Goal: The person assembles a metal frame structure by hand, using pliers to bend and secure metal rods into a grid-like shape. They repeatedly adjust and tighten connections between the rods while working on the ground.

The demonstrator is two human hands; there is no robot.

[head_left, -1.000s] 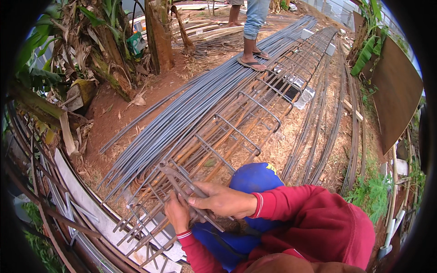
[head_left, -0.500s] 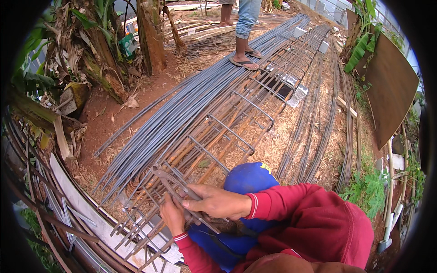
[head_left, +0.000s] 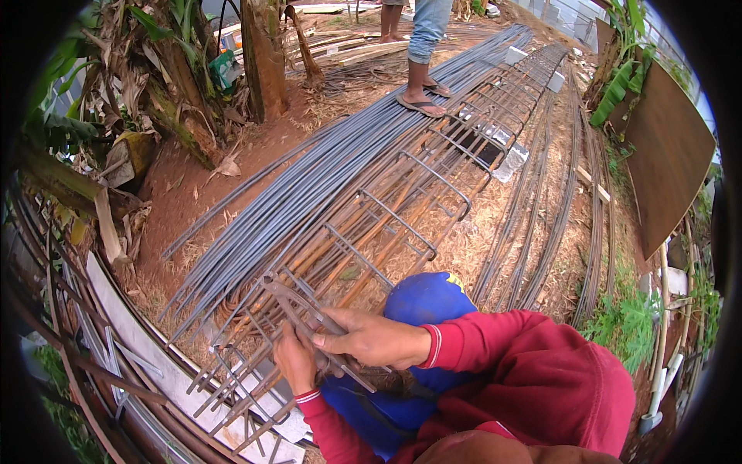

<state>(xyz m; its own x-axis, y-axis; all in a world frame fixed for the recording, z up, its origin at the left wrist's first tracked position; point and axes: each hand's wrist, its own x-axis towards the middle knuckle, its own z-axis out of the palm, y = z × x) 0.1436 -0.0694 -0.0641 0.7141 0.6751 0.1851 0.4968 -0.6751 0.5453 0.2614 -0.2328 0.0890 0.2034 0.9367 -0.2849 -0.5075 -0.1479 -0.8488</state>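
Observation:
My right hand [head_left: 375, 338] is wrapped around the handles of long metal pincers [head_left: 287, 298], whose rounded jaws point up and left over the rebar cage. Just below them, my left hand [head_left: 295, 359] is closed close against the tool's lower side; what lies in its fingers is hidden. Both hands are over the near end of the long rebar cage [head_left: 369, 274], made of rusty lengthwise bars with bent square stirrups. Its loose bar ends stick out at lower left. My blue-clad knee [head_left: 427, 298] is bent right beside the hands.
A bundle of grey rebar [head_left: 309, 182] runs along the cage's left side. A person in sandals [head_left: 421, 104] stands on it, and another person's legs [head_left: 392, 22] show behind. Thin rods [head_left: 533, 255] lie at right, near a brown board [head_left: 665, 155]. Banana trunks [head_left: 263, 62] rise at left.
The view has shifted slightly, so the scene sits a little lower and to the right. The pincers' jaws have shifted slightly; both hands keep nearly the same place and grip.

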